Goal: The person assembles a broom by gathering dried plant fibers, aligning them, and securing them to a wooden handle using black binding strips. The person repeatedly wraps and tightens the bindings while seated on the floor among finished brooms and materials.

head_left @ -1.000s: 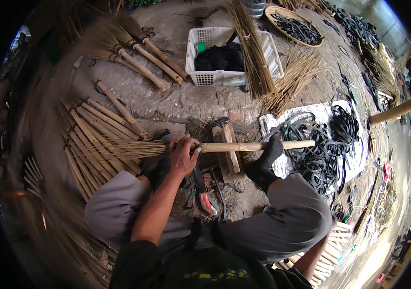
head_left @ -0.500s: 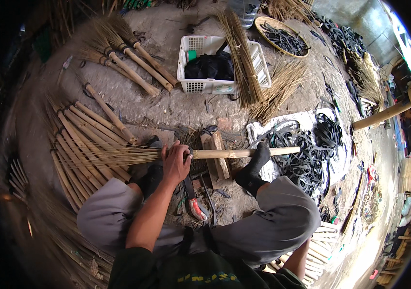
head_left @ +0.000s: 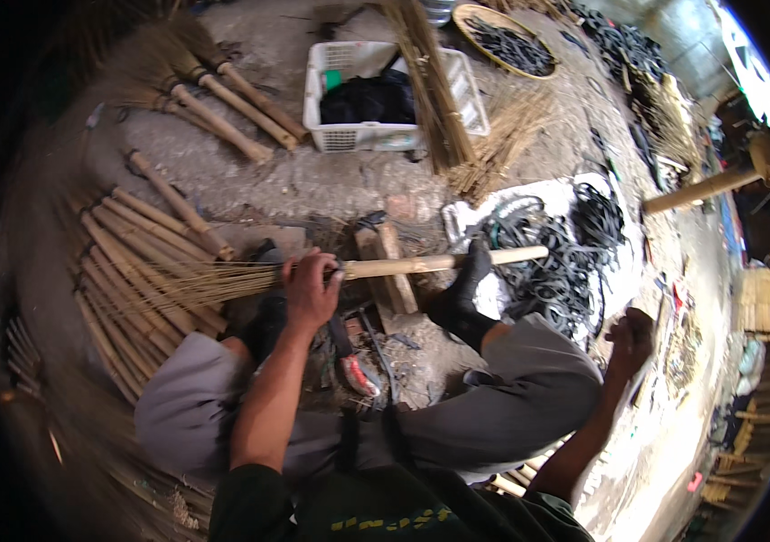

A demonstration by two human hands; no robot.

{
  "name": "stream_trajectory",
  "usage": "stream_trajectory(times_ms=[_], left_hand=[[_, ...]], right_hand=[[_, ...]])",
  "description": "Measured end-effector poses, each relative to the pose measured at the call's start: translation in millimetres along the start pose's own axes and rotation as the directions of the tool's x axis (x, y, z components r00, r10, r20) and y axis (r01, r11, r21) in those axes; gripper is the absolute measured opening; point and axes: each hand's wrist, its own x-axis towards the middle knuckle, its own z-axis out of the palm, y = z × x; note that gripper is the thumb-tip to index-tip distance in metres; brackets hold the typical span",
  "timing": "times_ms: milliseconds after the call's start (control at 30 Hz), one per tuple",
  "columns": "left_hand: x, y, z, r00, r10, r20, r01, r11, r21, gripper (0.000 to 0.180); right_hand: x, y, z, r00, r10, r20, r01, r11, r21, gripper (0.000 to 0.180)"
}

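My left hand (head_left: 311,287) is closed round a bamboo-handled broom (head_left: 403,266) where the bristles meet the handle. Thin tan bristles (head_left: 195,282) fan out to the left over other broom handles. Rightward, the handle crosses above a wooden block (head_left: 391,271) and meets the toes of my black-socked right foot (head_left: 464,303). Off to the right, above my knee, my right hand (head_left: 630,343) is raised with curled fingers; whether anything is in them is hidden. A red-handled tool (head_left: 359,375) lies on the ground between my legs.
Black rubber strips (head_left: 547,262) are heaped on a white sheet (head_left: 629,271). Finished-looking brooms (head_left: 136,298) lie at left. A white basket (head_left: 349,135) with black material stands ahead, a bristle bundle (head_left: 430,90) across it. Behind is a round woven tray (head_left: 466,23) of black strips.
My right hand has come up from low beside my right thigh into view above the right knee. My left hand keeps its hold on the broom. The whole view has shifted slightly.
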Motion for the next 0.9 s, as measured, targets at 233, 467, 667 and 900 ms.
stream_trajectory(times_ms=[233,467,667,900], left_hand=[[4.2,-0.4,-0.4,0.999,0.034,0.003,-0.034,0.999,-0.008,0.021],[4.0,-4.2,-4.1,0.998,0.056,-0.02,-0.056,0.998,-0.001,0.027],[4.9,-4.6,-3.8,0.998,0.051,-0.024,-0.051,0.999,-0.004,0.032],[5.6,-2.2,-6.1,0.999,0.032,-0.001,-0.032,0.999,-0.008,0.035]], right_hand=[[-65.3,-48.5,141.4,0.888,0.056,0.456,-0.155,0.971,0.184,0.019],[-149.8,20.1,352.5,0.784,-0.041,0.619,0.022,0.999,0.038,0.031],[-165.3,30.3,375.1,0.794,-0.122,0.596,0.094,0.993,0.078,0.032],[-164.7,27.1,378.2,0.774,-0.107,0.624,0.148,0.989,-0.014,0.035]])
